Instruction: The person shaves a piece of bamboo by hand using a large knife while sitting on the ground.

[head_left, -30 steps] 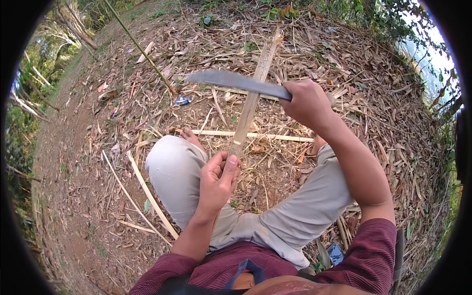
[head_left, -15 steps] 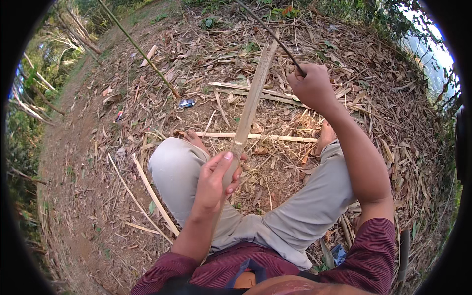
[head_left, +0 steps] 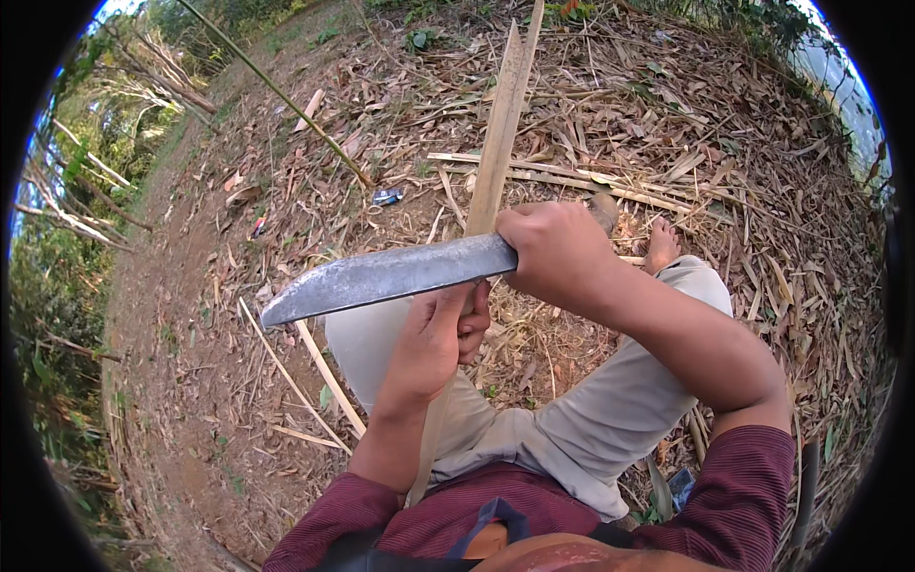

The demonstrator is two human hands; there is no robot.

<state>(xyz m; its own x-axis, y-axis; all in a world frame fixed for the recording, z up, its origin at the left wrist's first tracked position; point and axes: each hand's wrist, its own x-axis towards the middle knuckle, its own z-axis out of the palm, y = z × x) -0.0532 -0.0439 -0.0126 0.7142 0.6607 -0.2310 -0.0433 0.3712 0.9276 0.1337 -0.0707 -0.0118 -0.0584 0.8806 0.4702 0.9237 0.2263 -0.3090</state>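
A long split bamboo strip (head_left: 494, 157) runs from my lap up and away from me, with a second, narrower end beside its pointed far tip. My left hand (head_left: 431, 343) is wrapped round its lower part, just below the blade. In my right hand (head_left: 560, 250) is a machete (head_left: 391, 275), gripped by the handle, its end showing past my fist. The broad grey blade lies flat to view across the strip and points left, above my left hand. Whether the blade touches the bamboo I cannot tell.
Thin split strips (head_left: 329, 379) lie on the ground left of my knee; more strips (head_left: 581, 179) lie ahead among dry leaves. A slender green stem (head_left: 276, 93) slants at the upper left, near a small blue packet (head_left: 388, 197). My bare foot (head_left: 662, 244) rests at the right.
My right hand has come down and inward, swinging the machete from pointing up and away to lying leftward across the bamboo strip. My left hand still holds the strip.
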